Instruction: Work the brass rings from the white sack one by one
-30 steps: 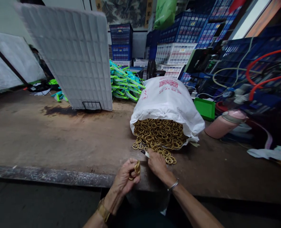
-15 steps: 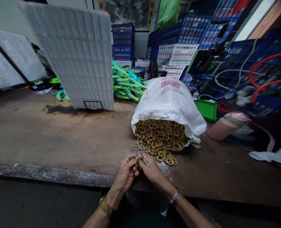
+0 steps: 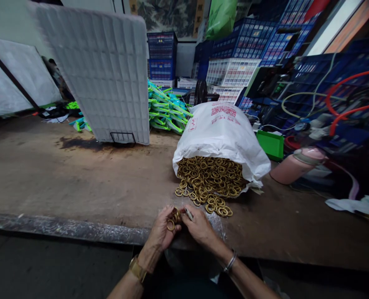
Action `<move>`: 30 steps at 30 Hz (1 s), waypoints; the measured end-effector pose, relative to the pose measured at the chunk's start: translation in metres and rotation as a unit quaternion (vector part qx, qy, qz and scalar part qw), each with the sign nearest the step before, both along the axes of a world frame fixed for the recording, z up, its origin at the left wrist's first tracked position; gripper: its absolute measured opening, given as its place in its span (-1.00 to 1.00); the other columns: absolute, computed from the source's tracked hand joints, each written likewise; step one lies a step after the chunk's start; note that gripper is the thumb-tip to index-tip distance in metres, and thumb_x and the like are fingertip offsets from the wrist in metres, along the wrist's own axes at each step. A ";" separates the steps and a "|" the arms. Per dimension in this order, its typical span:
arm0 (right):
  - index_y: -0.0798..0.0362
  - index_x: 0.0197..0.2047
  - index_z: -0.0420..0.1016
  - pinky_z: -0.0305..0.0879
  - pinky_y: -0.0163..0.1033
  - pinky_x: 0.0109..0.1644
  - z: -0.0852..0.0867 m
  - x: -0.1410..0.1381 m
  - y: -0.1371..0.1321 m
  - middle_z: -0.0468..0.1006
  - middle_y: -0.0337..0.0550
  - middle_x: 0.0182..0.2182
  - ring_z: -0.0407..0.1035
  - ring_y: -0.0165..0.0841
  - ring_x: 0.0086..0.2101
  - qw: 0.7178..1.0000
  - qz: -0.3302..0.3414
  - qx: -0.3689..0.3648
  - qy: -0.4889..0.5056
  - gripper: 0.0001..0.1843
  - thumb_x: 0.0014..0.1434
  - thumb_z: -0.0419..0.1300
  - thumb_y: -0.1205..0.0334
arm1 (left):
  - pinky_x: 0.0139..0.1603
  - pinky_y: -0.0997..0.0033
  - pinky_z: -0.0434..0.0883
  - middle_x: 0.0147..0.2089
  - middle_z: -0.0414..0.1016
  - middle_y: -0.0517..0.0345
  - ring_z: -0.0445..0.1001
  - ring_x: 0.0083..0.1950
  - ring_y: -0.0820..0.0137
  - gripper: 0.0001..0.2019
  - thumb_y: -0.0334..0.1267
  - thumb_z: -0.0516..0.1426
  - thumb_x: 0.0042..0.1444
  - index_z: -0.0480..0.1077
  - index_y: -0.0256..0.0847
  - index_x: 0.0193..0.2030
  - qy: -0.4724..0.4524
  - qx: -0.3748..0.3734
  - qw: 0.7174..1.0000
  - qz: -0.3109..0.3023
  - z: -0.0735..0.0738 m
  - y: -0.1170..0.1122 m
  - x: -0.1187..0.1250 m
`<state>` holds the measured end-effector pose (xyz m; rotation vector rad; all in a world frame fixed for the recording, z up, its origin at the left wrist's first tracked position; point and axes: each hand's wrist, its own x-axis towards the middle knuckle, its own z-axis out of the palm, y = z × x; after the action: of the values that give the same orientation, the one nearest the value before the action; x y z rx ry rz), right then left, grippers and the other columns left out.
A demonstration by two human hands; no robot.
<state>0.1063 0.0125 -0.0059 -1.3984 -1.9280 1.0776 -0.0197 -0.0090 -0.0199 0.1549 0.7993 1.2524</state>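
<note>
Head view: left hand [image 3: 163, 231] curled round few held rings [image 3: 176, 216], fingers mostly closed. Right hand [image 3: 200, 226] pinches small slim tool [image 3: 189, 214] just beside them; whether tip touches, cannot tell. Loose rings [image 3: 219, 202] lie on bench [image 3: 109, 182] at mouth of white sack [image 3: 222, 128]. Judged best: brace rings firmly, skin clear of tool tip, small controlled strokes.

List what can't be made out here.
Head view: how many rings the left hand holds; they overlap.
Head view: most of the pale item; right hand covers it.
Head view: contents deep inside the white sack; its top hides them.
Head view: the red print; too blurred to read.
</note>
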 end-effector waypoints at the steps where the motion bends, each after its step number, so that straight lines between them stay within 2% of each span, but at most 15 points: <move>1: 0.06 -0.41 0.35 0.12 -0.35 -0.35 0.000 0.000 0.000 0.44 -0.25 -0.48 0.26 -0.44 -0.44 1.000 -0.005 0.000 0.003 -0.84 0.09 -0.03 0.27 | -0.62 0.58 0.28 -0.42 0.44 0.23 0.42 -0.44 0.45 -0.83 -0.27 0.22 -0.10 0.28 -0.21 -0.41 -0.005 -0.002 1.000 0.002 0.000 0.000 0.000; 6: 0.05 -0.42 0.33 0.15 -0.35 -0.34 0.003 0.000 0.001 0.42 -0.24 -0.48 0.27 -0.42 -0.43 0.999 -0.039 0.033 -0.001 -0.87 0.06 -0.02 0.30 | -0.60 0.52 0.31 -0.51 0.41 0.22 0.43 -0.48 0.43 -0.82 -0.23 0.18 -0.05 0.25 -0.24 -0.47 -0.040 -0.050 0.998 0.005 0.004 0.002 0.001; 10: 0.05 -0.34 0.33 0.14 -0.34 -0.29 0.009 0.003 0.003 0.41 -0.22 -0.43 0.27 -0.41 -0.40 0.993 -0.013 0.114 -0.041 -0.86 0.08 -0.03 0.34 | -0.64 0.56 0.26 -0.56 0.36 0.25 0.42 -0.51 0.45 -0.75 -0.17 0.17 -0.03 0.20 -0.24 -0.54 -0.033 -0.040 0.999 -0.003 0.001 0.002 0.002; 14: 0.06 -0.29 0.34 0.14 -0.33 -0.24 0.016 0.006 0.002 0.42 -0.16 -0.35 0.28 -0.38 -0.32 0.980 0.031 0.177 -0.084 -0.83 0.05 -0.01 0.41 | -0.65 0.59 0.24 -0.54 0.37 0.23 0.38 -0.55 0.51 -0.81 -0.19 0.16 -0.03 0.27 -0.27 -0.45 0.000 -0.035 0.999 -0.016 -0.001 0.000 0.003; 19: 0.06 -0.32 0.39 0.13 -0.33 -0.28 0.018 0.006 0.000 0.42 -0.15 -0.37 0.28 -0.37 -0.34 0.969 0.059 0.195 -0.141 -0.78 0.04 -0.02 0.46 | -0.70 0.60 0.20 -0.54 0.36 0.21 0.33 -0.59 0.52 -0.72 -0.07 0.14 -0.03 0.30 -0.29 -0.34 0.027 0.022 0.997 -0.065 0.000 -0.003 0.006; 23: 0.05 -0.32 0.38 0.14 -0.32 -0.25 0.012 0.004 0.003 0.42 -0.16 -0.37 0.27 -0.39 -0.33 0.983 0.039 0.160 -0.079 -0.82 0.08 -0.02 0.38 | -0.69 0.64 0.17 -0.57 0.28 0.32 0.25 -0.63 0.59 -0.71 -0.10 0.21 -0.09 0.24 -0.23 -0.38 0.036 0.029 0.997 -0.068 0.003 -0.004 0.005; 26: 0.05 -0.32 0.36 0.15 -0.35 -0.28 0.004 0.002 0.008 0.42 -0.23 -0.42 0.27 -0.42 -0.38 0.997 -0.022 0.078 0.003 -0.86 0.09 -0.01 0.29 | -0.68 0.67 0.14 -0.53 0.26 0.33 0.23 -0.62 0.63 -0.70 -0.14 0.24 -0.12 0.22 -0.23 -0.38 0.032 0.040 0.996 -0.073 0.006 -0.005 0.004; 30: 0.05 -0.41 0.32 0.14 -0.40 -0.43 -0.006 0.002 0.012 0.35 -0.32 -0.55 0.21 -0.49 -0.51 0.991 -0.065 -0.047 0.109 -0.83 0.07 0.03 0.14 | -0.69 0.68 0.13 -0.47 0.30 0.29 0.24 -0.59 0.62 -0.69 -0.11 0.23 -0.12 0.22 -0.24 -0.39 0.069 0.077 0.993 -0.059 0.006 -0.007 0.006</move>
<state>0.1084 0.0242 -0.0114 -1.3732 -1.6274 1.2170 -0.0140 -0.0155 -0.0139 0.4115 0.8009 1.1994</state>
